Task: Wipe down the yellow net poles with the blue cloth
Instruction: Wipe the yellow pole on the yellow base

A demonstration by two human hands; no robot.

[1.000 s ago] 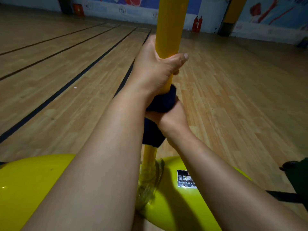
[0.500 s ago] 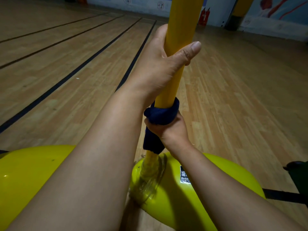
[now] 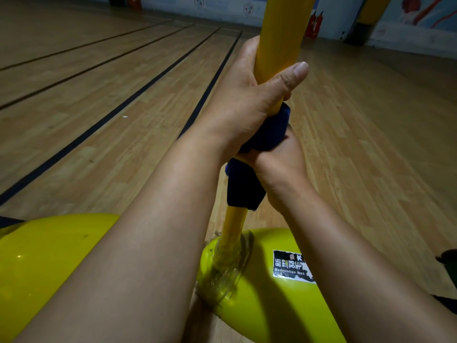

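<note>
A yellow net pole (image 3: 282, 28) rises from a glossy yellow base (image 3: 269, 300) in front of me. My left hand (image 3: 249, 100) grips the pole bare, thumb across its front. Directly below it my right hand (image 3: 279, 164) is closed around the pole with the dark blue cloth (image 3: 244, 189) wrapped between palm and pole. A loose end of the cloth hangs down the pole's near side. The two hands touch. The pole's foot is wound in clear tape where it meets the base.
A second lobe of the yellow base (image 3: 44, 263) lies at lower left. Wooden court floor with dark lines (image 3: 138, 87) stretches ahead. Red extinguishers (image 3: 313, 23) and another yellow post (image 3: 371, 8) stand by the far wall. A dark object (image 3: 448, 261) sits at the right edge.
My right hand with the cloth slid down the pole, then came back up against my left hand. The view has shifted slightly; the left hand stays gripping the pole.
</note>
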